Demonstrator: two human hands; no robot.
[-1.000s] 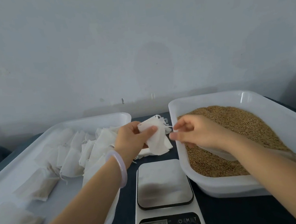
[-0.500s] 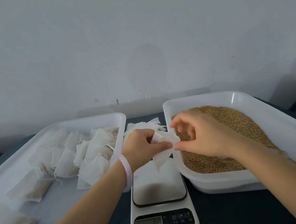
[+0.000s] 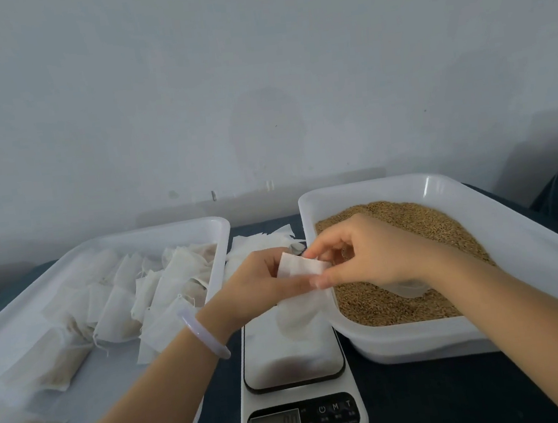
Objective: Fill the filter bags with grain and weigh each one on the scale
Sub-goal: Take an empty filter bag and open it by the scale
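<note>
Here, in the head view, an empty bag [image 3: 302, 268] is held just above the scale [image 3: 293, 358], at the centre of the scene. Its top edge is pinched by the left hand [image 3: 255, 289] from nine o'clock and by the right hand [image 3: 371, 253] from three o'clock. The bag is judged light, limp and thin. It is best taken at the rim on both sides and spread gently, lest it tear or fold shut. Grain [image 3: 409, 221] is heaped in the tub [image 3: 512, 217] at three o'clock. Filled bags [image 3: 115, 307] are laid in the tray [image 3: 169, 227] at nine.
</note>
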